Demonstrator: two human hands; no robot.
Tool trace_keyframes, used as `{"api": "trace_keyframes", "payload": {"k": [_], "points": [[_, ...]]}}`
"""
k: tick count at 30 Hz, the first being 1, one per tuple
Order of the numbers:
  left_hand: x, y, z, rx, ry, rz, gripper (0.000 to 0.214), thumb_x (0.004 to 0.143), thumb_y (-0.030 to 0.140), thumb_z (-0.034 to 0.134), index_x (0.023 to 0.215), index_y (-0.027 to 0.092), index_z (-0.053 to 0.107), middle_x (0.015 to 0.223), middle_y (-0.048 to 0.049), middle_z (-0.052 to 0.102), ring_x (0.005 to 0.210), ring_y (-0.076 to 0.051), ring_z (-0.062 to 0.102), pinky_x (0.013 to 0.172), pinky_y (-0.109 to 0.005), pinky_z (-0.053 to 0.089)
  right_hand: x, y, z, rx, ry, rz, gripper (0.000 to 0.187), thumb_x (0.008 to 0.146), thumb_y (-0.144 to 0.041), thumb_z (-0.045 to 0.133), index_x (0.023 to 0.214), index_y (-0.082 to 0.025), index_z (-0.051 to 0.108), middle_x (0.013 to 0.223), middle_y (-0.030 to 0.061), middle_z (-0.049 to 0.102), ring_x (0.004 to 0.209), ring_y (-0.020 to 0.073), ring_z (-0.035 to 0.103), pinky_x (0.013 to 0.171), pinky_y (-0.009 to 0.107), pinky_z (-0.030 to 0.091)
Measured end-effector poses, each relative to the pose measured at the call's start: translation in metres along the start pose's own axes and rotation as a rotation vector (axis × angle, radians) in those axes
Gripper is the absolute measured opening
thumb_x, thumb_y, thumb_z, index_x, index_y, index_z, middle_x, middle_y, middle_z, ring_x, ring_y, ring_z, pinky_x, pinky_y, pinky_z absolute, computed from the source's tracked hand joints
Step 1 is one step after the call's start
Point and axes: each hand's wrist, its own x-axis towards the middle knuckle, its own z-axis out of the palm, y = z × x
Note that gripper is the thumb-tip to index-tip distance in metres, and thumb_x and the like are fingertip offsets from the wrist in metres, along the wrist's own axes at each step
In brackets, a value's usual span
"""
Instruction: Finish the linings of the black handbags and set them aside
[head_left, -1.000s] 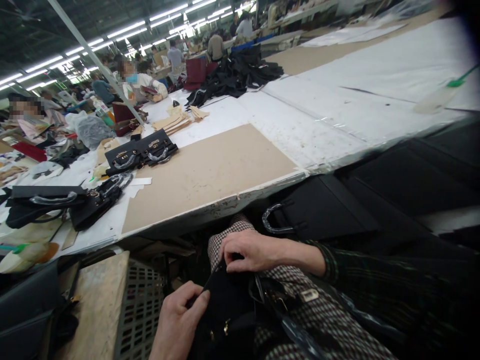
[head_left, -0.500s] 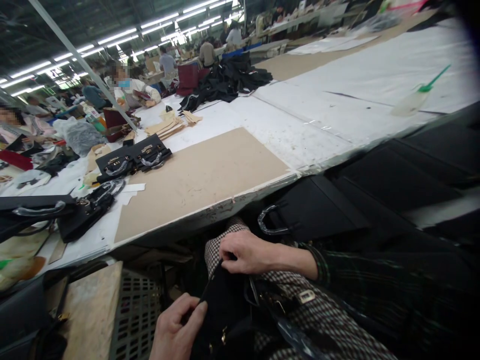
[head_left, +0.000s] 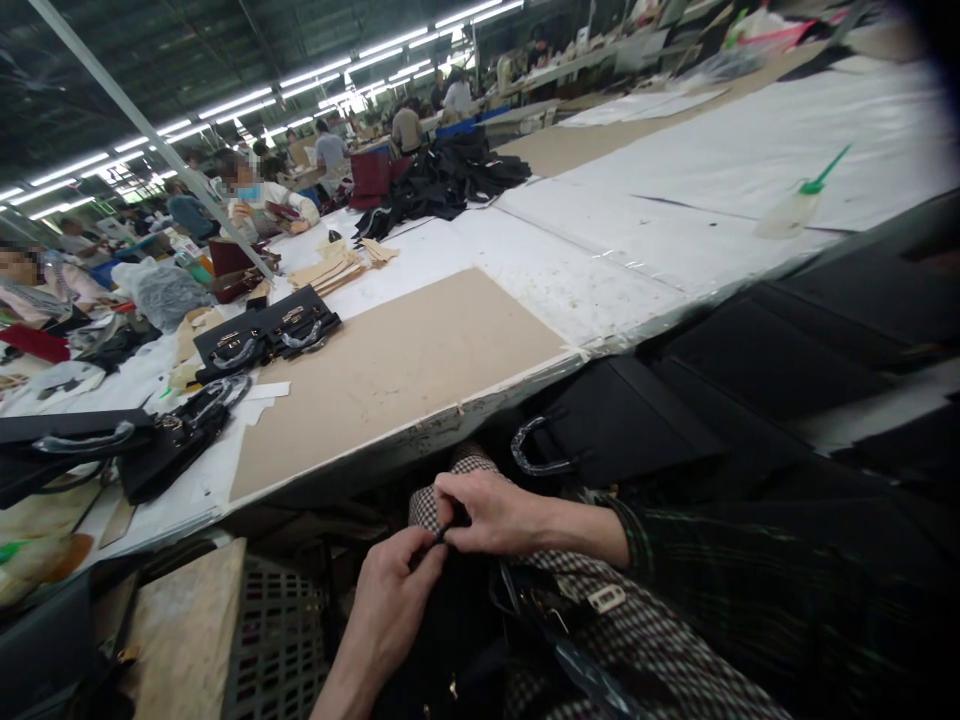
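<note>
On my lap, over checked cloth (head_left: 555,570), lies a black handbag (head_left: 465,620) with gold hardware and a plastic-wrapped handle (head_left: 589,670). My left hand (head_left: 397,585) pinches the bag's upper edge between thumb and forefinger. Right beside it, my right hand (head_left: 484,512) is closed on the same edge, its fingertips almost meeting the left ones. A gold-coloured buckle piece (head_left: 606,598) lies to the right, near the handle. The lower part of the bag is dark and hard to make out.
The white table (head_left: 555,240) ahead carries a tan board (head_left: 405,370). Several black handbags (head_left: 172,430) sit at the left, more black bags (head_left: 622,420) at the right. A green-tipped bottle (head_left: 791,212) stands far right. A plastic crate (head_left: 277,620) is below left. A masked person (head_left: 266,205) sits across.
My left hand has moved up and right along the bag's edge to meet my right hand. The right hand stays in about the same place. The view has shifted slightly.
</note>
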Motion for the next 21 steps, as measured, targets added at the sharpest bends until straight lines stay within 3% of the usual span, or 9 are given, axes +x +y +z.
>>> {"api": "trace_keyframes", "payload": {"k": [6,9,12,15,17,19,21], "points": [[-0.004,0.002,0.005,0.123,0.065,0.001,0.027,0.087,0.033,0.055,0.065,0.019,0.051,0.060,0.0049,0.045,0.058,-0.011,0.041,0.056,-0.023,0.027,-0.004,-0.002,-0.006,-0.026,-0.056,-0.063,0.012,0.077,-0.020,0.064,0.087,-0.019,0.058,0.083,-0.0007,0.064,0.076,0.0134,0.058,0.069,0.023,0.043],[-0.004,0.007,0.004,0.166,0.048,0.000,0.026,0.086,0.034,0.056,0.066,0.019,0.051,0.060,0.0052,0.046,0.058,-0.011,0.041,0.056,-0.023,0.026,-0.013,-0.015,-0.013,-0.149,-0.024,-0.143,0.021,0.082,-0.017,0.061,0.102,-0.016,0.060,0.105,0.0080,0.066,0.102,0.0212,0.058,0.089,0.033,0.046],[-0.002,0.004,0.004,0.138,0.031,-0.005,0.027,0.085,0.038,0.059,0.067,0.019,0.052,0.060,0.0058,0.046,0.058,-0.011,0.040,0.056,-0.022,0.027,-0.035,-0.036,-0.015,-0.244,0.070,-0.178,0.026,0.086,-0.016,0.055,0.111,-0.014,0.059,0.130,0.0141,0.057,0.126,0.0268,0.045,0.108,0.044,0.035],[0.002,-0.004,0.005,0.074,0.033,-0.023,0.031,0.081,0.042,0.064,0.066,0.019,0.052,0.060,0.0063,0.045,0.059,-0.011,0.040,0.055,-0.022,0.029,-0.063,-0.054,-0.005,-0.168,0.095,-0.074,0.033,0.090,-0.025,0.054,0.122,-0.016,0.057,0.143,0.0132,0.047,0.136,0.0267,0.036,0.115,0.046,0.030],[0.005,-0.007,0.006,0.021,-0.002,-0.027,0.031,0.078,0.045,0.067,0.069,0.018,0.054,0.062,0.0059,0.048,0.060,-0.012,0.043,0.055,-0.021,0.032,-0.079,-0.061,0.008,-0.116,0.109,0.015,0.049,0.088,-0.034,0.059,0.133,-0.017,0.050,0.152,0.0142,0.035,0.143,0.0300,0.025,0.117,0.050,0.027],[0.008,-0.006,0.007,-0.021,-0.054,-0.025,0.028,0.078,0.046,0.067,0.077,0.019,0.060,0.067,0.0042,0.056,0.065,-0.014,0.051,0.058,-0.021,0.036,-0.088,-0.061,0.019,-0.086,0.164,0.114,0.063,0.084,-0.036,0.063,0.141,-0.017,0.043,0.158,0.0148,0.022,0.146,0.0326,0.016,0.118,0.053,0.024],[0.013,-0.004,0.008,-0.034,-0.092,-0.017,0.024,0.080,0.042,0.064,0.090,0.020,0.065,0.078,0.0014,0.066,0.073,-0.017,0.059,0.063,-0.023,0.040,-0.090,-0.055,0.025,-0.048,0.264,0.211,0.069,0.082,-0.033,0.063,0.143,-0.018,0.037,0.158,0.0148,0.019,0.146,0.0316,0.019,0.118,0.051,0.025]]}}
